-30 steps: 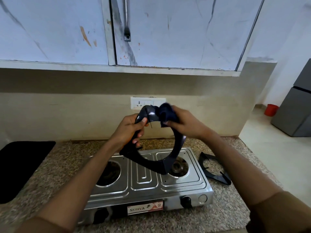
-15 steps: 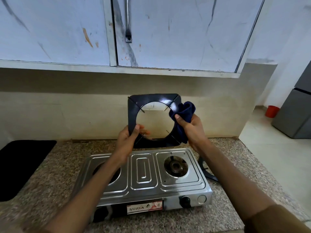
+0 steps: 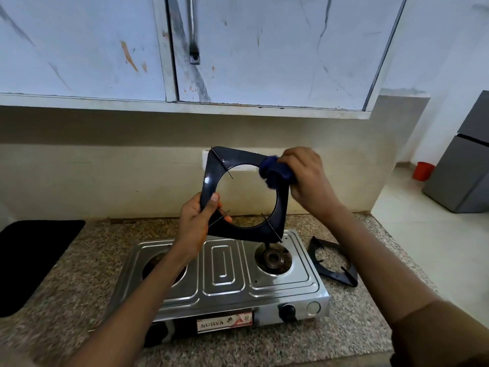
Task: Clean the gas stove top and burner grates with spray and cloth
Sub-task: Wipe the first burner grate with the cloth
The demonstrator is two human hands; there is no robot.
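Observation:
A steel two-burner gas stove sits on the granite counter, both grates off it. My left hand grips the lower left corner of a dark square burner grate, held upright and tilted above the stove. My right hand presses a bunched dark blue cloth against the grate's upper right corner. The right burner shows bare; my left forearm partly hides the left burner opening. No spray bottle is in view.
A second black grate lies on the counter right of the stove. A black sink is at the left. White cabinets hang overhead. A grey fridge and red bucket stand at the far right.
The grate has been turned from edge-on to facing me, then tilted. My right hand with the cloth has moved from the grate's right side up to its upper right corner.

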